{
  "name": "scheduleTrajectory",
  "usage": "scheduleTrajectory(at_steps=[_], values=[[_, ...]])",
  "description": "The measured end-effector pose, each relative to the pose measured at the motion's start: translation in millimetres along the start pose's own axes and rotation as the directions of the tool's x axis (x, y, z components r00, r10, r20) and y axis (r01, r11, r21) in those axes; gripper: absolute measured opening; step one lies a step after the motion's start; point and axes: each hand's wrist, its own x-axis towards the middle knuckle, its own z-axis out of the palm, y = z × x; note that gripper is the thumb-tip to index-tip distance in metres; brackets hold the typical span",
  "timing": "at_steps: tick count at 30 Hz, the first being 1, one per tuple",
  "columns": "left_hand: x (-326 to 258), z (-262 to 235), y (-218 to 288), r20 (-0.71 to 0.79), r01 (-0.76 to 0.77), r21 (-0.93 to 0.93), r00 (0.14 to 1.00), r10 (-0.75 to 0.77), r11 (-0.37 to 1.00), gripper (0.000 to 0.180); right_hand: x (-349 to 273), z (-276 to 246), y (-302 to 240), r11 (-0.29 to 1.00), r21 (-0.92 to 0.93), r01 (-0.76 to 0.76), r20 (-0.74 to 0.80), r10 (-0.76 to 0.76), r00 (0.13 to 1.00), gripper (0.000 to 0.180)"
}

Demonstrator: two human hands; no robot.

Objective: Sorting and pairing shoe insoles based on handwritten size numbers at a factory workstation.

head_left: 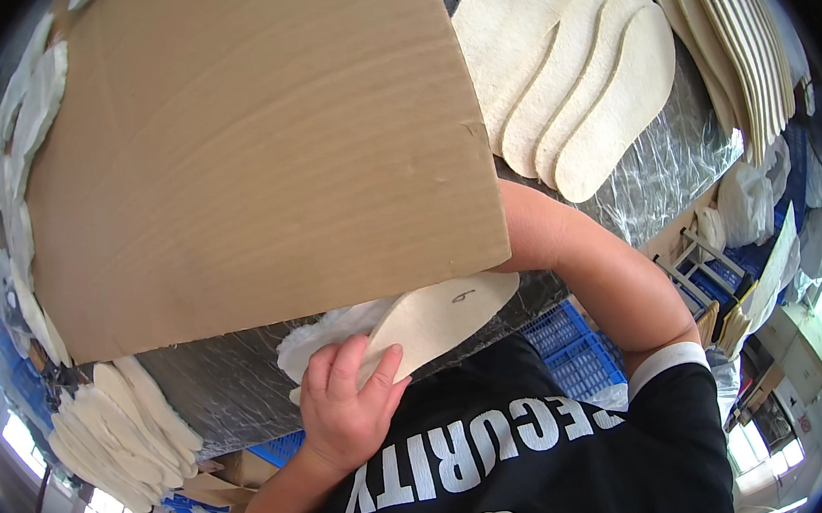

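Observation:
My left hand is closed at the near table edge, its fingers resting on a cream felt insole with a small pen mark. Fluffy white material shows beside and under that insole. A large brown cardboard sheet covers the middle of the view and overlaps the insole's far edge. My right forearm reaches in from the right and passes beneath the sheet's near right corner. The right hand itself is hidden there, so its fingers and anything in them do not show.
Fanned cream insoles lie beyond the cardboard at right, near a standing row of insoles. Fluffy white pieces are stacked at the table's left corner. Dark plastic film covers the table. Blue crates stand below its edge.

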Motion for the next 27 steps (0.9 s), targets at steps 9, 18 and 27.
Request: scheduleTrajectory(at_steps=[9,18,27], values=[[10,-7,-5,0.053,0.03,-0.054,0.998,-0.027,0.998,0.046,-1,-6,-9,0.992,0.066,-0.108,0.024,0.107,0.994,0.037],[15,-9,-13,0.081,0.066,-0.118,0.995,-0.057,0.991,0.044,2,-5,-15,0.973,0.157,-0.167,-0.008,0.171,0.985,0.038],[20,-10,-19,0.101,0.065,-0.185,0.994,-0.046,0.981,0.045,0,-5,-19,0.961,0.192,-0.201,-0.034,0.211,0.977,0.035]])
